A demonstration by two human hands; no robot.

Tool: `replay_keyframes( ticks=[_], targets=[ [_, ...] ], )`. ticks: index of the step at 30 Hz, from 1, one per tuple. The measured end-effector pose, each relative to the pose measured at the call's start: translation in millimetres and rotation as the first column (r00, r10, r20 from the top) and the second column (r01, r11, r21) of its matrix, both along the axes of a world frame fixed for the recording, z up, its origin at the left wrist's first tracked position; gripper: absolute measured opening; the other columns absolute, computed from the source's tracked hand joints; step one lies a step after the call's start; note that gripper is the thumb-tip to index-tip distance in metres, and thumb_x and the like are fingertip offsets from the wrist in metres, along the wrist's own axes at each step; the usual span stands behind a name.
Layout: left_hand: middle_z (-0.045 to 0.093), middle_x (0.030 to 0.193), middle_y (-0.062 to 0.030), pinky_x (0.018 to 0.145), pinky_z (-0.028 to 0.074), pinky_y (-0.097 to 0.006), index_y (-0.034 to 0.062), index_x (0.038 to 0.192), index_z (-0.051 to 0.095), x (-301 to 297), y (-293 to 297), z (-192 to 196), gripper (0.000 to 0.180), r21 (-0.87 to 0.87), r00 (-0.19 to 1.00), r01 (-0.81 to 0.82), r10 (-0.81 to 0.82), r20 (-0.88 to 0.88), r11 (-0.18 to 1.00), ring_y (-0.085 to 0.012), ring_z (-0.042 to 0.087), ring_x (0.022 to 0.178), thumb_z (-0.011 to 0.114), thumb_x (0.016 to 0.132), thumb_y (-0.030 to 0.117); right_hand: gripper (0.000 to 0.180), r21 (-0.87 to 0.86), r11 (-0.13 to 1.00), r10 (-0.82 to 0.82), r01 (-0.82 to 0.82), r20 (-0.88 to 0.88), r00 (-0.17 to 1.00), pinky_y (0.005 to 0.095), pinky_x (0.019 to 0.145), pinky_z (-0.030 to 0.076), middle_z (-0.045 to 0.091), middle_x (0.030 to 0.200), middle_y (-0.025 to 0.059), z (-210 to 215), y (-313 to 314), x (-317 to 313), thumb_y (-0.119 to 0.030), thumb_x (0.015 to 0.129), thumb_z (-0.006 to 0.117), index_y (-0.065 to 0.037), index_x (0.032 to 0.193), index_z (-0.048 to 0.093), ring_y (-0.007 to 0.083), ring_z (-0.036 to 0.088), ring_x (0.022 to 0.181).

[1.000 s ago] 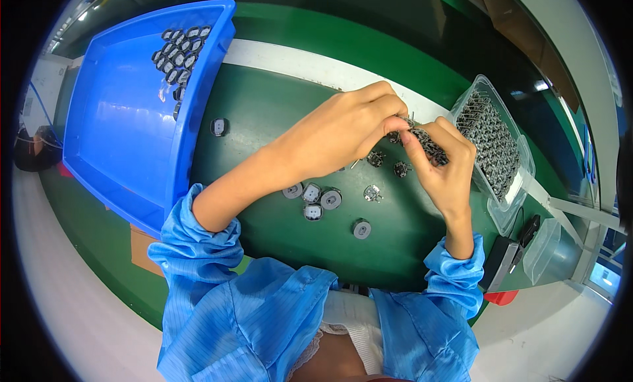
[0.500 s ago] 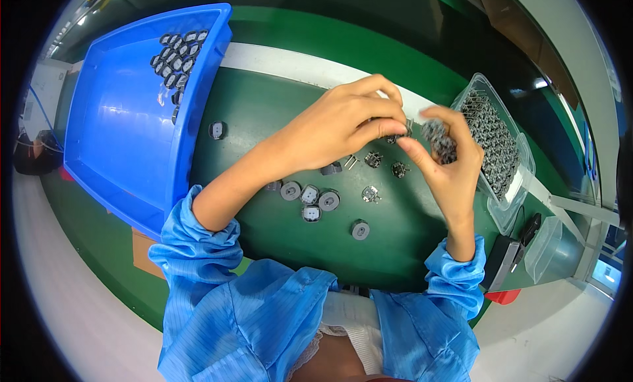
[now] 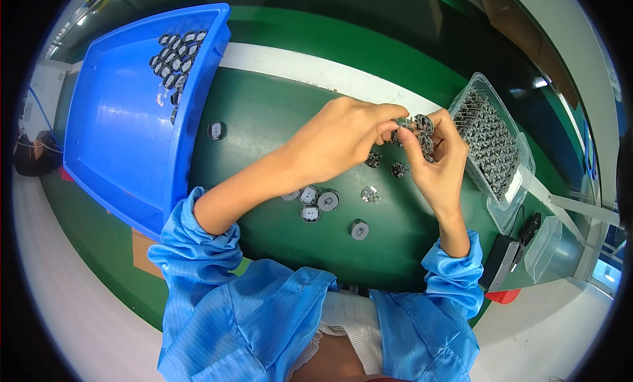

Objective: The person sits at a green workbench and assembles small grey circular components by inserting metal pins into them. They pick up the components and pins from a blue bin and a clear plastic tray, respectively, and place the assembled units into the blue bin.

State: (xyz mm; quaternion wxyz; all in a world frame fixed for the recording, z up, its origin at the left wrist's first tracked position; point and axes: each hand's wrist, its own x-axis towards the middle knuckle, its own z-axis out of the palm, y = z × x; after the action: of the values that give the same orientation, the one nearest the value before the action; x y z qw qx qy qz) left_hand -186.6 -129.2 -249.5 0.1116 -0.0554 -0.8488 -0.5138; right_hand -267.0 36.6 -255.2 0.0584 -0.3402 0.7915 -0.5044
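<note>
My right hand is curled around several small round black electrical parts, stacked between its fingers and thumb. My left hand is closed in a pinch at the near side of this cluster, its fingertips on a small black part that the fingers partly hide. The two hands meet above the green table. Just below them lie two loose black parts with metal pins, one by the left fingers and another by the right thumb. A clear-and-metal part rests nearer to me.
Grey round housings sit in a group at mid-table, with a single housing nearer and another part beside the tray. A large blue tray holds rows of parts at left. A clear plastic box of pinned parts stands at right.
The right hand has turned and drawn in toward the left, so its cluster of black parts now shows sharply. My left hand has shifted slightly down and nearer, covering some parts on the table.
</note>
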Motion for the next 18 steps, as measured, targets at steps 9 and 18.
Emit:
replay_keyframes(
  ticks=[9,18],
  targets=[
    [0.066,0.083,-0.0203,0.063,0.052,-0.040,-0.0018,0.105,0.064,5.2,13.2,-14.4,0.023,-0.293,0.983,-0.161,0.180,0.037,0.942,-0.0368,0.064,0.071,0.056,0.083,-0.001,0.027,0.105,0.994,-0.044,0.033,0.101,0.994,0.0261,0.046,0.038,0.057,0.058,0.0070,-5.8,-4.8,15.6,-0.008,0.077,0.073,-0.001,0.072,0.048,0.0102,0.048,0.047],
    [0.064,0.089,-0.0161,0.071,0.047,-0.042,-0.0012,0.097,0.066,8.4,-5.2,-0.3,0.025,-0.256,0.975,0.094,-0.037,0.219,0.962,-0.0338,0.061,0.080,0.058,0.090,0.021,0.031,0.386,0.890,0.232,-0.242,0.072,0.970,0.0350,0.052,0.046,0.062,0.064,0.0091,3.9,10.5,-2.9,-0.010,0.073,0.075,-0.006,0.098,0.057,0.0259,0.062,0.055]
  ],
)
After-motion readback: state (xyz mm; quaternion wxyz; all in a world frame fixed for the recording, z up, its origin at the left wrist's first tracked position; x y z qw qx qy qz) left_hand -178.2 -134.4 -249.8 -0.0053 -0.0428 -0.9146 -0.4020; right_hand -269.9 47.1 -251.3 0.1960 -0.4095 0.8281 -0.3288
